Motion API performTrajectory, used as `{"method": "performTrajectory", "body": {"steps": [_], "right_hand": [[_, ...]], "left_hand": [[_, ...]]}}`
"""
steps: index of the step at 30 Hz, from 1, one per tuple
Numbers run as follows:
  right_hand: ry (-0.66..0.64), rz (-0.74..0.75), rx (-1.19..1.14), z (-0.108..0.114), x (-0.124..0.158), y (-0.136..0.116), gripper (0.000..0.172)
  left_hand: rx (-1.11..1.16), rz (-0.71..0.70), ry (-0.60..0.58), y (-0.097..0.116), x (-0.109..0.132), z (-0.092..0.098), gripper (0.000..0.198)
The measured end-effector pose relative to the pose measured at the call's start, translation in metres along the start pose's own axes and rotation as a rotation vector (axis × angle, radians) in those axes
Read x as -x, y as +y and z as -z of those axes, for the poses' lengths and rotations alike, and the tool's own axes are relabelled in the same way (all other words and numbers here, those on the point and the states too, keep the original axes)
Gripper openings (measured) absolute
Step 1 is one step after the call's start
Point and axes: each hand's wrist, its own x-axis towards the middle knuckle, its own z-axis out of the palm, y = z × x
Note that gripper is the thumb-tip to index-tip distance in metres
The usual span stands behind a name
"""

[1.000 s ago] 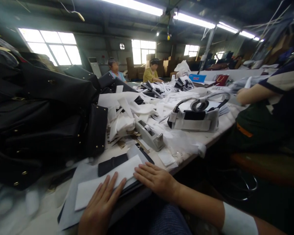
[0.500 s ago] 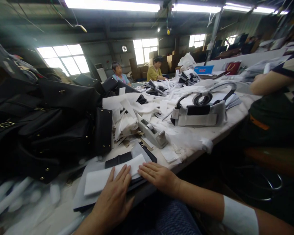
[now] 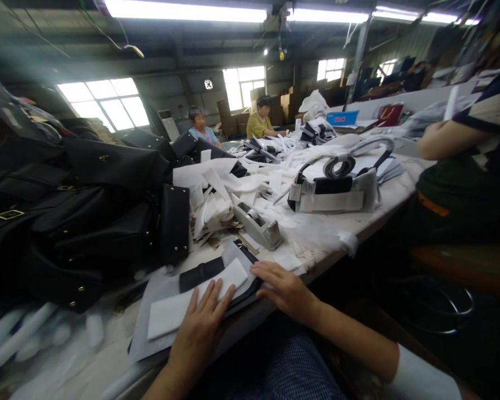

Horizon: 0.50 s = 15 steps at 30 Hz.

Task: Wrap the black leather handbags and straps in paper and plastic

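A flat black bag (image 3: pixel 202 274) lies near the table's front edge, partly covered by a pale translucent sheet (image 3: pixel 144 328). On top is a white foam strip (image 3: pixel 170 314). My left hand (image 3: pixel 206 319) rests on the strip with its fingers stretched out. At the bag's right edge is my right hand (image 3: pixel 289 291), fingers over the edge and thumb lower down beside it, seeming to grip it. Just beyond the bag stands a grey tape dispenser (image 3: pixel 260 228).
Black bags (image 3: pixel 108 216) are heaped at the left. White packing scraps (image 3: pixel 216 205) lie behind the dispenser. A partly wrapped handbag (image 3: pixel 333 194) sits at the right. One person (image 3: pixel 466 128) is close by on the right; two others (image 3: pixel 260 122) work across the table.
My right hand has moved off the foam strip to the bag's right edge, its thumb now apart from the fingers. The bag and strip have shifted slightly. My left hand stays on the strip.
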Motion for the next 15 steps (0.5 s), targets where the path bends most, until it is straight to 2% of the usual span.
{"method": "performTrajectory", "body": {"steps": [2,3,5,8,12,15], "right_hand": [[0.181,-0.286,-0.066,0.003,0.014,-0.004,0.026],[0.229,-0.396,-0.092,0.002,0.022,-0.008,0.021],[0.217,-0.533,-0.158,-0.007,0.039,-0.017,0.015],[0.165,-0.639,-0.256,-0.031,0.057,-0.031,0.016],[0.282,-0.748,-0.337,-0.064,0.066,-0.044,0.026],[0.3,-0.843,-0.553,-0.083,0.065,-0.047,0.034]], "left_hand": [[0.015,0.016,-0.005,0.0,0.0,0.001,0.07],[0.028,0.021,-0.005,0.0,0.0,0.001,0.072],[0.052,0.024,-0.003,0.001,0.001,0.002,0.074],[0.07,0.018,0.004,0.001,0.001,0.004,0.073],[0.079,0.01,0.017,0.001,0.0,0.005,0.07],[0.082,0.011,0.04,0.0,0.0,0.003,0.067]]}}
